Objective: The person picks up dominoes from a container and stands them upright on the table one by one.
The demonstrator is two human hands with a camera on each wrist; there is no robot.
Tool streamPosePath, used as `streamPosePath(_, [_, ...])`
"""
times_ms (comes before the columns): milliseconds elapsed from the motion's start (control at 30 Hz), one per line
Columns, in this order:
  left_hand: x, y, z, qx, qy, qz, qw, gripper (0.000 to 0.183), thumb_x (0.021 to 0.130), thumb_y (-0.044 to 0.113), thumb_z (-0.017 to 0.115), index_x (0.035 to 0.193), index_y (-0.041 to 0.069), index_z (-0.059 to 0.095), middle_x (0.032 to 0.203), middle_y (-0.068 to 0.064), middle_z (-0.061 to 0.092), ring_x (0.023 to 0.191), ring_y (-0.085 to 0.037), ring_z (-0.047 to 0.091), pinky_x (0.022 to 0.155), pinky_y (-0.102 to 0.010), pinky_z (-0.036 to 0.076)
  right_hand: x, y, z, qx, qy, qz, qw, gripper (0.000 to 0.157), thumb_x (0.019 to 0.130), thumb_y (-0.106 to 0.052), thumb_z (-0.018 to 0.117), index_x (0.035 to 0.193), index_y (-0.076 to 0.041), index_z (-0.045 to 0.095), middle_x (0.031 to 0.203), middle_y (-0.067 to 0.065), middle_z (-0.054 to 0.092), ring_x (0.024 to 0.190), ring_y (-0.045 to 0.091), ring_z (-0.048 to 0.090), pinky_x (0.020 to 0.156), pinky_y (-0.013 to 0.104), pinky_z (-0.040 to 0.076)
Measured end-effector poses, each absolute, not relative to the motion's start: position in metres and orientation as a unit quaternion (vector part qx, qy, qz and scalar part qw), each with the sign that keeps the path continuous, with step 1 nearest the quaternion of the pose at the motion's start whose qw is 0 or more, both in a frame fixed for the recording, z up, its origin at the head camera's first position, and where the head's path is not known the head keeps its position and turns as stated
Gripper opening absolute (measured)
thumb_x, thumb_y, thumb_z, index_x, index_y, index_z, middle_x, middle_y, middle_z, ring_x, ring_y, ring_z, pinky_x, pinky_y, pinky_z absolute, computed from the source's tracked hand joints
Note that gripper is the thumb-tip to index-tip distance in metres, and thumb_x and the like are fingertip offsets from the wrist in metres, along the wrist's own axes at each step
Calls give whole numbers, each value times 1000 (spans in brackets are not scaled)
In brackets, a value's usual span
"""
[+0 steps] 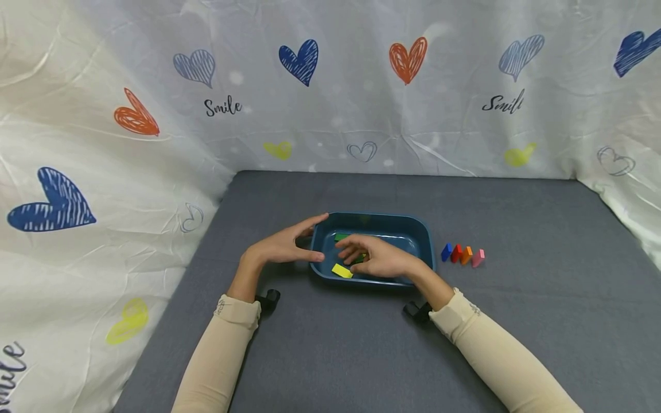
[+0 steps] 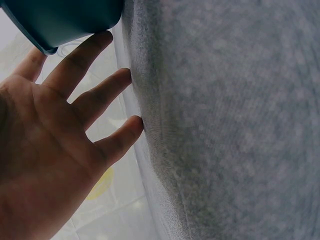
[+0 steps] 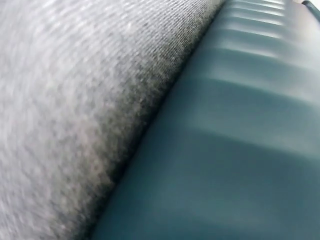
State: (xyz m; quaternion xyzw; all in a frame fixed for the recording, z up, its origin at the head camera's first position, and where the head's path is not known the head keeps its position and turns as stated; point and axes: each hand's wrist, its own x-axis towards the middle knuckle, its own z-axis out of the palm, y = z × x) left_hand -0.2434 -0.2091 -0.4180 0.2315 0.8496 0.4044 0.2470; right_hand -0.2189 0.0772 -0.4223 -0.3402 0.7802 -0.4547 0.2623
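Left hand (image 1: 281, 244) released, fingers spread beside a dark-teal rectangular tray (image 1: 400, 241), right hand (image 1: 384, 259) over it near a flat yellow block (image 1: 341, 271), its grasp impossible to tell

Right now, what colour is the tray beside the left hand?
Dark teal-blue; the tray shows best in the head view.

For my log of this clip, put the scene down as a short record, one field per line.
container: teal bin on gray cloth
inside: yellow block, green block; more partly hidden by the right hand
row right of bin: blue block, red block, orange block, pink block
left hand: at the bin's left end, fingers spread
right hand: reaching into the bin; whether it grips anything is unclear
backdrop: pale curtain with printed hearts
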Motion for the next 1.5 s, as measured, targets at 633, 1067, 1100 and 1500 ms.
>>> streamPosePath(633, [-243,-209,-419,233,849,404,247,94,90,45,77,160,48,15,172,3,12,157,-37,22,118,-68,28,-217,78,-422,-316,728,-483,369,54,102,2,53,154,-3,40,140,17,61,122,26,65,105,38,53])
streamPosePath(1067, [-243,-209,-419,232,847,409,249,95,89,45,78,160,48,16,172,4,12,157,-37,21,118,-69,27,-220,89,-420,-297,675,-543,402,55,101,-3,58,153,-1,40,141,22,59,119,25,66,104,38,54])
streamPosePath(1100, [-243,-209,-419,231,847,409,248,95,89,44,78,160,48,16,172,4,12,157,-37,21,118,-69,27,-220,90,-420,-294,670,-550,404,55,101,-2,59,153,0,40,141,24,59,119,25,67,104,37,54])
streamPosePath(1500, [-244,-209,-420,231,847,410,248,94,90,43,78,160,48,16,172,3,13,157,-37,21,119,-68,27,-222,96,-418,-279,636,-584,419,59,98,-2,65,150,6,40,137,24,61,118,18,67,100,34,56])
